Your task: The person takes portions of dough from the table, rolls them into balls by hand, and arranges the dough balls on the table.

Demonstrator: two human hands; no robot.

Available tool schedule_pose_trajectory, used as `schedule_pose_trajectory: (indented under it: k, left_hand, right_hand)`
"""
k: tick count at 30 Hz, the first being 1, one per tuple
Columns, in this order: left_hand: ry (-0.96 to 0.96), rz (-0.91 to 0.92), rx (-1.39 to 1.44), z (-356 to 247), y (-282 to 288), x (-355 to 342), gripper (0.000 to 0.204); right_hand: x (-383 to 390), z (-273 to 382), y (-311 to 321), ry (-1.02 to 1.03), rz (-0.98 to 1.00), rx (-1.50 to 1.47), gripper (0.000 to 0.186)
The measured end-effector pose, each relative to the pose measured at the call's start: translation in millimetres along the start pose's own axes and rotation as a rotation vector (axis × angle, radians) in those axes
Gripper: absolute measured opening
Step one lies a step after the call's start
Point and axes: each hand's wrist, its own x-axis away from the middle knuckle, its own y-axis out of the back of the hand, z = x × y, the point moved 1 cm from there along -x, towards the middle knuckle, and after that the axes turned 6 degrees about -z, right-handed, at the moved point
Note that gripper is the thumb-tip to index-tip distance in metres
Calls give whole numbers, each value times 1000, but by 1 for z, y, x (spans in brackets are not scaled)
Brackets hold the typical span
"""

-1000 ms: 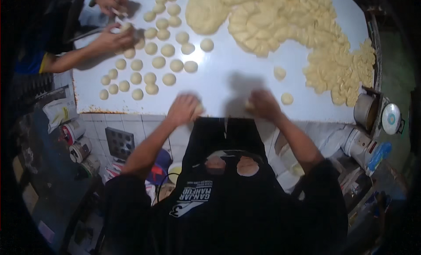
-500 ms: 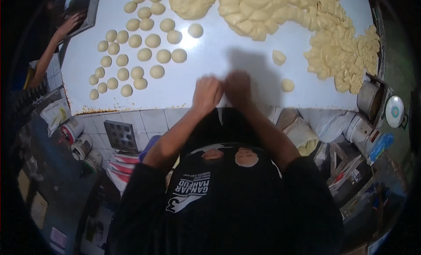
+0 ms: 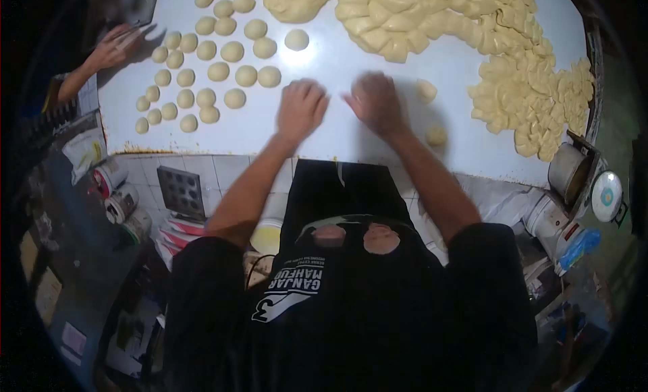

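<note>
My left hand (image 3: pixel 302 112) is palm down on the white tabletop (image 3: pixel 334 132), its fingers curled under; whatever lies beneath them is hidden. Beside it, a little apart, my right hand (image 3: pixel 378 103) is slightly blurred, with the thumb out toward the left hand and the other fingers bent in. I cannot make out what it covers. Close to the right hand sit a cut dough piece (image 3: pixel 426 90) and a second small dough piece (image 3: pixel 437 135). Left of my hands are several round dough balls (image 3: pixel 268 76), the nearest beside my left fingers.
A big smooth dough lump (image 3: pixel 297 4) and a large heap of cut dough pieces (image 3: pixel 499 88) take up the far and right table. At far left is another person's hand (image 3: pixel 115 49). Below the edge stand a muffin tin (image 3: pixel 181 191), buckets (image 3: pixel 121 206) and a metal pot (image 3: pixel 567 169).
My hands, close together before, have moved apart and farther onto the table. The view has shifted slightly. The other person's hand has changed its pose at the far left.
</note>
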Motion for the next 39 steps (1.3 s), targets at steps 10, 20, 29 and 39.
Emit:
schedule_pose_trajectory:
  k: [10,20,29,39]
  left_hand:
    - [298,-403,31,-18,-18,-32,21]
    - [384,-363,51,-37,-26,-24,19]
    - [317,-402,145,-30,-24,-10,16]
    - [499,-136,40,-20,-13,30,14]
  right_hand:
    - [-45,0,29,19,-399,-36,26]
    - [-39,-8,-5,11,-540,-162,32]
    - [-27,-18,6,119,-441,-101,32]
    - [7,-4,21,71,-319,-46,24]
